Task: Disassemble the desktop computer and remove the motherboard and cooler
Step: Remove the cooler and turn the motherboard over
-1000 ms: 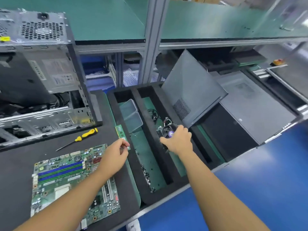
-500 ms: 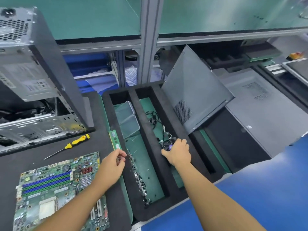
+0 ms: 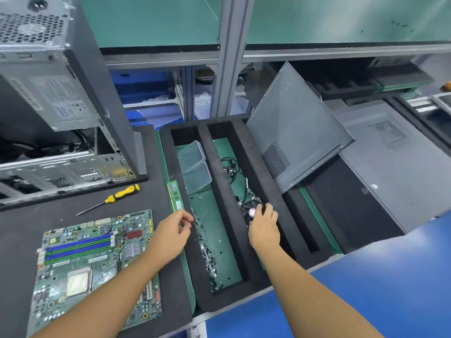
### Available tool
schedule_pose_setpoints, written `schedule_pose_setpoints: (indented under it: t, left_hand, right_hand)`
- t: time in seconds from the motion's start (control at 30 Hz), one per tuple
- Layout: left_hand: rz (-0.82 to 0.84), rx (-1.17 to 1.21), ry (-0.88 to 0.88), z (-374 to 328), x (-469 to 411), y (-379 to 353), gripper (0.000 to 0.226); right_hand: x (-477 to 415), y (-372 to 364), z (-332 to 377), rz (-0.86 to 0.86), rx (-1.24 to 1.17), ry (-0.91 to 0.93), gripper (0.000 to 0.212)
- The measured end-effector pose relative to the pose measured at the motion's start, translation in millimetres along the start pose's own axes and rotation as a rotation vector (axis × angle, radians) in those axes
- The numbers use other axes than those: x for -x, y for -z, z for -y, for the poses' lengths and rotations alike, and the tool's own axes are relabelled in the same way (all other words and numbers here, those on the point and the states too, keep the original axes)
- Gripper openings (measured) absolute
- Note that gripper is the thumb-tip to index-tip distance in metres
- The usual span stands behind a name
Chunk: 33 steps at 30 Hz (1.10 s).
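Observation:
The green motherboard (image 3: 97, 259) lies flat on the black mat at the lower left, its socket bare. The black cooler (image 3: 251, 211) with its fan sits low in the right compartment of the black foam tray (image 3: 229, 191). My right hand (image 3: 263, 228) grips the cooler from above, hiding its near side. My left hand (image 3: 170, 230) hovers at the tray's left rim and pinches a small dark part, apparently a screw. The opened computer case (image 3: 61, 106) stands at the far left.
A yellow-handled screwdriver (image 3: 117, 195) lies between case and motherboard. A memory stick (image 3: 175, 196) rests along the tray's left edge. The left compartment holds two clear boxes (image 3: 195, 167) and several loose screws (image 3: 211, 262). A grey side panel (image 3: 292, 128) leans at the right.
My right hand has lowered the cooler from above the tray down into the right compartment. My left hand has stayed at the tray's left rim, fingers pinched.

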<state>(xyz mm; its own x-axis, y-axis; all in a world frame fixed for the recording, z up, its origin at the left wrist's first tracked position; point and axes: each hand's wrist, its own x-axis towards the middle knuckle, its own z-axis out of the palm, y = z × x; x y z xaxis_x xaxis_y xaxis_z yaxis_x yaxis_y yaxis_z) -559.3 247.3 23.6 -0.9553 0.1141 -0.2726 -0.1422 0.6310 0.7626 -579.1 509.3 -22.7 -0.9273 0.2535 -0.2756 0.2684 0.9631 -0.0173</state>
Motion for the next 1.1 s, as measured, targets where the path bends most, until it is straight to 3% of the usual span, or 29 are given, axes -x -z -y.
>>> schedule_pose_setpoints:
  t: [0.1,0.2,0.3,0.37,0.47,0.67,0.73,0.87,1.03,1.1]
  left_hand:
    - [-0.016,-0.025,-0.01,6,7,8,0.022]
    - [-0.039,-0.05,-0.007,15,15,22,0.023]
    - [-0.104,-0.068,0.028,26,25,40,0.023]
    - [-0.155,-0.12,0.012,35,32,54,0.021]
    - [-0.259,-0.304,-0.007,57,44,74,0.02]
    - [-0.405,-0.456,0.262,127,79,118,0.029]
    - [-0.364,-0.439,0.282,146,91,129,0.031]
    - [-0.251,-0.394,0.089,175,117,144,0.031]
    - [-0.033,-0.535,-0.105,197,140,154,0.064]
    - [-0.041,-0.607,-0.153,199,140,154,0.068]
  right_hand:
    - [-1,3,-3,-0.007,0.101,0.04,0.076]
    - [0,13,5,0.053,0.05,0.021,0.077]
    - [9,26,26,-0.065,0.014,0.021,0.046]
    - [18,33,47,-0.086,-0.008,0.13,0.03]
    - [35,41,91,0.001,-0.225,0.291,0.029]
    - [79,56,197,0.134,-0.412,0.525,0.031]
    - [82,60,228,0.126,-0.433,0.573,0.034]
    - [71,62,276,0.07,-0.317,0.705,0.042]
    - [47,54,305,0.209,-0.056,0.68,0.068]
    - [46,50,310,0.161,-0.035,0.678,0.058]
